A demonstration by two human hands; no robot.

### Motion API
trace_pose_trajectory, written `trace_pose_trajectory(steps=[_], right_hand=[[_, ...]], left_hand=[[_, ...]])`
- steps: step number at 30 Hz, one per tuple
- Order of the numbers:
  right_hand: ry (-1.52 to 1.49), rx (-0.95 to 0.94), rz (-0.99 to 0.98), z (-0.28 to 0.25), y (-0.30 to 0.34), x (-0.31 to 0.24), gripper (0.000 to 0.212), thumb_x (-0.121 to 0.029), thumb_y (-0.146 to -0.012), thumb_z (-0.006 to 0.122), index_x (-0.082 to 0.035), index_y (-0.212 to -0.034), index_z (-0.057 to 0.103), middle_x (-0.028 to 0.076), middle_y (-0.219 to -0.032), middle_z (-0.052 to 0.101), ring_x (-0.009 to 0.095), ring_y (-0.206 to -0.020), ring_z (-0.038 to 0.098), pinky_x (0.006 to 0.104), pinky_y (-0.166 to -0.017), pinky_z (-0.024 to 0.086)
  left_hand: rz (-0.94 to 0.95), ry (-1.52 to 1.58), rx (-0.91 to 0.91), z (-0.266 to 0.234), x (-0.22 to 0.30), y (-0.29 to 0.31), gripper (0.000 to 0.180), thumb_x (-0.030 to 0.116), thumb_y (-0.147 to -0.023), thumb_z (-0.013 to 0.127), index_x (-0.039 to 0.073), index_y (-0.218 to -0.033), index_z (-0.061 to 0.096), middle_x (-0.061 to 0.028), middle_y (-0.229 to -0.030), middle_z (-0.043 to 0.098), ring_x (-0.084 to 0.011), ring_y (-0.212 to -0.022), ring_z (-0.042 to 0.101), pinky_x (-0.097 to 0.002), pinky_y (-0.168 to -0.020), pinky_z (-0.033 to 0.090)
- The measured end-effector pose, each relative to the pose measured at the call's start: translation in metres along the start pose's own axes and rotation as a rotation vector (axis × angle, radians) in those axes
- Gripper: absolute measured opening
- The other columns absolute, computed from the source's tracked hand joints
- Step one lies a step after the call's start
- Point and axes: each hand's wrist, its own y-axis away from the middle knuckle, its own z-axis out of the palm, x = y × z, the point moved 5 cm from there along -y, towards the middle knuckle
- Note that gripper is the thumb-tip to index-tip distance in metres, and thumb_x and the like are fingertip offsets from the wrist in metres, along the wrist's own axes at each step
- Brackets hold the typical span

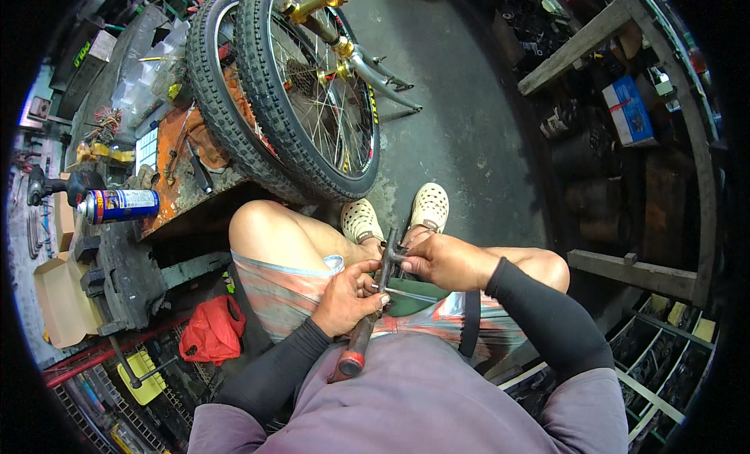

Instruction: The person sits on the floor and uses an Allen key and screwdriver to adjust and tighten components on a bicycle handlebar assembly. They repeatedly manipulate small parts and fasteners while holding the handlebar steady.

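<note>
Between my knees, a dark T-shaped metal piece stands over my lap, and a dark tube with a worn red end slants below it toward my belly. Whether the two are one tool, I cannot tell. My left hand is closed at the upper part of the tube, thumb and fingers pinching around a thin metal rod that points right. My right hand is closed with thumb and fingertips on the side arm of the T-shaped piece. Dark green material lies beneath the rod.
Bicycle wheels and a gold fork stand ahead. On the left workbench lie a blue spray can and pliers. A red plastic bag is below; wooden shelving stands right.
</note>
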Motion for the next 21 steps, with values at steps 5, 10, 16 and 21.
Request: trace_pose_trajectory(steps=[5, 10, 16, 21], right_hand=[[-0.093, 0.238, 0.219, -0.038, -0.004, -0.013, 0.032, -0.03, -0.108, 0.064, 0.0, -0.109, 0.077, 0.026, -0.086, 0.074, 0.035, -0.084, 0.075, 0.0468, -0.08, 0.057], [-0.009, 0.157, 0.061, -0.023, -0.001, 0.016, 0.036, -0.031, -0.109, 0.061, 0.002, -0.109, 0.077, 0.024, -0.085, 0.074, 0.036, -0.078, 0.073, 0.0474, -0.076, 0.057], [-0.039, 0.4, 0.109, -0.039, -0.007, 0.008, 0.035, -0.029, -0.107, 0.067, 0.004, -0.099, 0.074, 0.023, -0.082, 0.073, 0.034, -0.069, 0.069, 0.0449, -0.066, 0.054], [-0.125, 0.278, 0.284, -0.035, -0.005, -0.009, 0.036, -0.032, -0.109, 0.063, 0.001, -0.105, 0.075, 0.026, -0.085, 0.073, 0.04, -0.082, 0.074, 0.0485, -0.075, 0.057]], left_hand=[[0.0, 0.035, 0.0, 0.001, 0.002, 0.002, 0.067, -0.002, -0.092, 0.078, -0.008, -0.15, 0.045, -0.0056, -0.096, 0.067, -0.0103, -0.084, 0.067, -0.0258, -0.075, 0.058], [-0.006, -0.036, -0.017, 0.004, 0.009, 0.0, 0.068, -0.002, -0.092, 0.079, -0.007, -0.15, 0.045, -0.0044, -0.098, 0.066, -0.01, -0.087, 0.066, -0.0261, -0.078, 0.057], [-0.011, -0.095, 0.014, 0.001, 0.006, 0.003, 0.071, -0.002, -0.091, 0.079, -0.006, -0.152, 0.044, -0.0042, -0.097, 0.066, -0.0104, -0.089, 0.067, -0.0264, -0.079, 0.057], [-0.012, 0.027, -0.022, 0.002, 0.007, 0.003, 0.076, -0.002, -0.09, 0.081, -0.006, -0.155, 0.041, -0.0064, -0.104, 0.068, -0.0117, -0.094, 0.068, -0.0265, -0.086, 0.057]])
